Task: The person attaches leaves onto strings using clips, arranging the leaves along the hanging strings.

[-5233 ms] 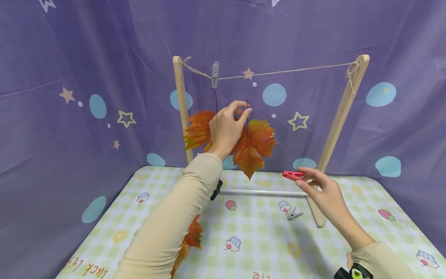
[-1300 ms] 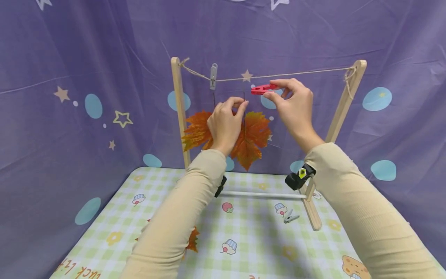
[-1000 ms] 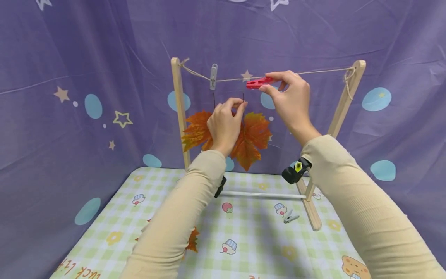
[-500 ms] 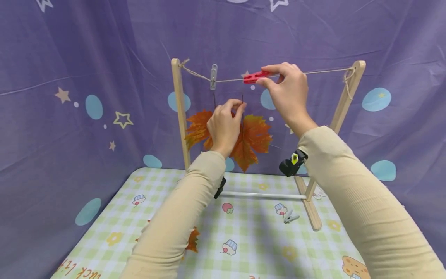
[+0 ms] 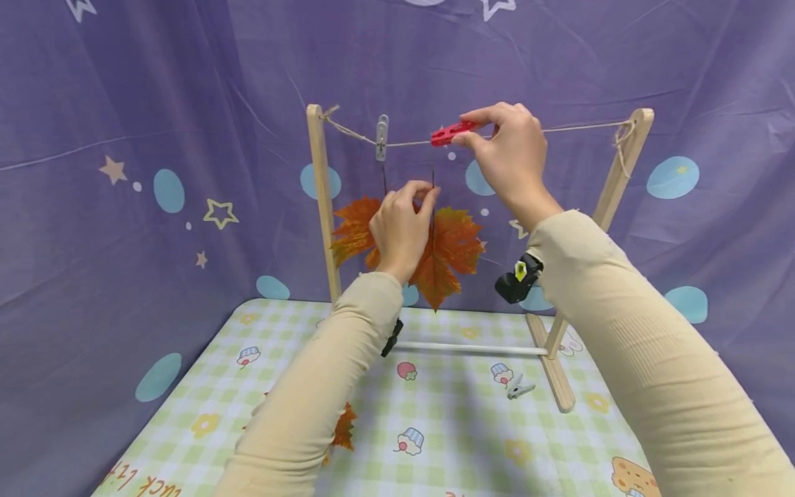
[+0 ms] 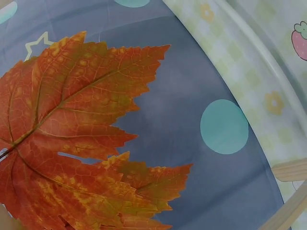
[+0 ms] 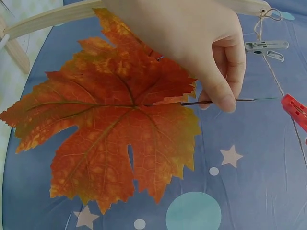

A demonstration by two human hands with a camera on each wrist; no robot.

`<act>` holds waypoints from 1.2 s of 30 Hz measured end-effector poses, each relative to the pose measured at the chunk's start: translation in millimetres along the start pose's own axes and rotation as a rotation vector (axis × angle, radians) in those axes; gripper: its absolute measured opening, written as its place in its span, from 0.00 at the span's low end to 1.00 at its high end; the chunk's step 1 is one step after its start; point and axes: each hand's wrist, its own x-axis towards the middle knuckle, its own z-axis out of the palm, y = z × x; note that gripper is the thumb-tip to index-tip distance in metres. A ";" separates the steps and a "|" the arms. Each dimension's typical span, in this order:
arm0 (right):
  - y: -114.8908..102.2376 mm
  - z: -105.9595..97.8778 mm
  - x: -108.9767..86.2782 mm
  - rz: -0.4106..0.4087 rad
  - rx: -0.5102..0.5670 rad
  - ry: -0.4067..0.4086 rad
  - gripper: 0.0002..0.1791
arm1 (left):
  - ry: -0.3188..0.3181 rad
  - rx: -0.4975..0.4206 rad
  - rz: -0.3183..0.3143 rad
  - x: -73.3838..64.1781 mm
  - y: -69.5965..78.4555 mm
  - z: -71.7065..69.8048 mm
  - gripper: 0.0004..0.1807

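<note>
My left hand (image 5: 400,228) pinches the thin dark stem of an orange-red maple leaf (image 5: 444,255), which hangs tip down below the string. The leaf's veined face (image 6: 62,110) fills much of the left wrist view. Between thumb and fingers, my right hand (image 5: 512,152) holds a red clothespin (image 5: 448,134) tilted across the string (image 5: 584,128). In the right wrist view the stem end (image 7: 268,98) points at the tip of the red clothespin (image 7: 293,109). To the left, a grey clothespin (image 5: 381,138) on the string holds another leaf (image 5: 354,228) by its stem, partly behind my left hand.
Two wooden posts (image 5: 321,200) carry the string, with a white rod (image 5: 472,347) between them low down. A second grey clothespin (image 5: 519,388) lies on the checked tablecloth (image 5: 459,428). Another leaf (image 5: 344,428) lies partly hidden under my left forearm. A purple curtain (image 5: 248,83) hangs behind.
My right hand has risen from low over the table, bringing the red clothespin up and left to the string. My left hand stays almost in place, still pinching the leaf's stem.
</note>
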 end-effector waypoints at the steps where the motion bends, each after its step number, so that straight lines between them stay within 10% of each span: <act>1: -0.1 0.1 0.1 -0.002 -0.006 -0.005 0.17 | 0.004 0.001 0.001 -0.3 -0.2 0.2 0.13; 36: -7.9 -8.1 18.8 -0.237 -0.192 -0.368 0.14 | 0.029 0.022 0.005 -9.6 -10.6 3.6 0.13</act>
